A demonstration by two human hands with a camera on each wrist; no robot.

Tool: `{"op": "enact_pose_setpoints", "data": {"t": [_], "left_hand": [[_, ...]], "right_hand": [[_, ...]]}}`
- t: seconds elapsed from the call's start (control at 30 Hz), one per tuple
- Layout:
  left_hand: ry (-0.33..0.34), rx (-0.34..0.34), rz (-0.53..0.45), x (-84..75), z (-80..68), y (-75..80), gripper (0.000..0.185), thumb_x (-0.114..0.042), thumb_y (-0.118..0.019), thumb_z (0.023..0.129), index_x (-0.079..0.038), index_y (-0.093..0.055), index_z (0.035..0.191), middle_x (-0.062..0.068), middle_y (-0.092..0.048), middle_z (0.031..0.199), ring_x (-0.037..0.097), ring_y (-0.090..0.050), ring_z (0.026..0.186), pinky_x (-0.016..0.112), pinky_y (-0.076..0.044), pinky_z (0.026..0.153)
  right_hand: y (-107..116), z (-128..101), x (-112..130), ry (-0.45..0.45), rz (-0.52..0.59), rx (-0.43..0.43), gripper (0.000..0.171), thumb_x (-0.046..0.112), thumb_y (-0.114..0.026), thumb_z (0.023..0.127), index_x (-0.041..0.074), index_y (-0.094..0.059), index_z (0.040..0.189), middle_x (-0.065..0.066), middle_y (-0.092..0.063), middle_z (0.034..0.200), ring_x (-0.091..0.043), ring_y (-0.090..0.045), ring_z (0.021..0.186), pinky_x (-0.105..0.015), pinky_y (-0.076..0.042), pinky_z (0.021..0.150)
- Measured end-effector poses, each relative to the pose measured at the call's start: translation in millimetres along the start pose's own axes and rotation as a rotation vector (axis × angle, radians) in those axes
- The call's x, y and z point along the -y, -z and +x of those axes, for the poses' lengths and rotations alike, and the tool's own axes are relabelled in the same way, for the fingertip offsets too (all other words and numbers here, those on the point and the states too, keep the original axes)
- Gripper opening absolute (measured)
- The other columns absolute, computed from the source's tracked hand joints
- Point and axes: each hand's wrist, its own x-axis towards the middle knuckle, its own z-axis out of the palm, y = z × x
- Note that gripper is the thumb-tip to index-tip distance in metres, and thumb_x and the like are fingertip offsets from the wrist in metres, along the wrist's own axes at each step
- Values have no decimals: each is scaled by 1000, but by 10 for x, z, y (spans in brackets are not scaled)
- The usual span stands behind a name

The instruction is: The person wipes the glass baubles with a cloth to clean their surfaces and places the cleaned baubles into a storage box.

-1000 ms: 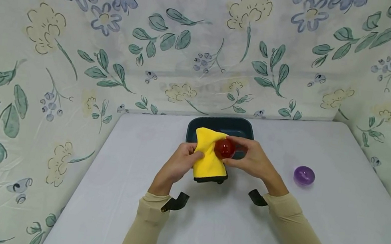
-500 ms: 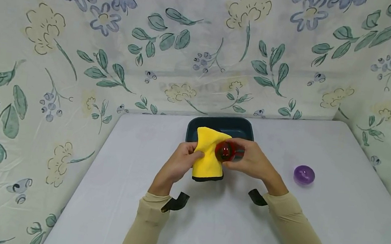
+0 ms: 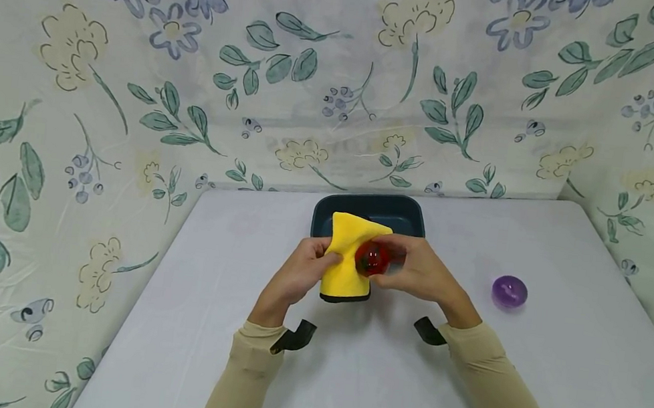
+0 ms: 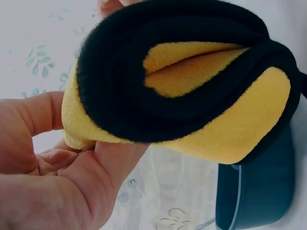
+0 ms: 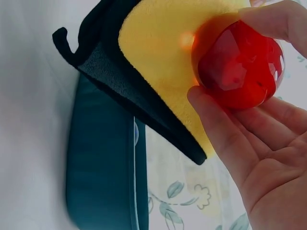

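Observation:
My left hand pinches a folded yellow cloth with black edging, thumb in front. In the left wrist view its black-bordered folds fill the upper middle. A shiny, see-through red ball is held between the thumb and fingers of my right hand, right up against the cloth's right side. Close up in the right wrist view, the red ball shows glossy, light-catching patches. Both hands are raised above the table, in front of a dark teal tray.
A see-through purple ball lies on the white table, to the right of my right hand. The tray stands near the table's back edge, partly hidden behind the cloth. Floral sheeting hangs behind and at the sides.
My right hand has shifted slightly down and turned the red ball against the cloth. The cloth's upper right corner has spread to the right, while the left hand keeps its place.

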Motion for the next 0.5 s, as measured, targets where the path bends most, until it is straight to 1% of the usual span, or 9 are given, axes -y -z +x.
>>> {"op": "enact_pose_setpoints", "data": {"t": [0.2,0.4,0.5], "left_hand": [[-3,19,14,17,7,15,37,-9,-51,106,7,-55,139,25,-64,128,26,-67,101,44,-59,102],[-3,33,21,26,7,32,37,-9,-51,105,7,-56,138,25,-65,127,24,-67,98,41,-60,99],[-4,41,13,43,15,46,37,-10,-50,105,8,-56,137,24,-66,124,21,-68,93,37,-62,94]], "right_hand": [[-22,1,34,-15,19,5,62,10,-87,77,5,-64,135,-9,-72,128,-22,-71,107,-39,-61,96],[-45,-2,40,-10,46,-3,63,10,-87,79,2,-63,136,-14,-70,131,-28,-71,110,-47,-60,98],[-60,-1,44,-10,53,-14,64,10,-88,79,2,-62,137,-14,-69,133,-29,-71,112,-47,-60,99]]}}
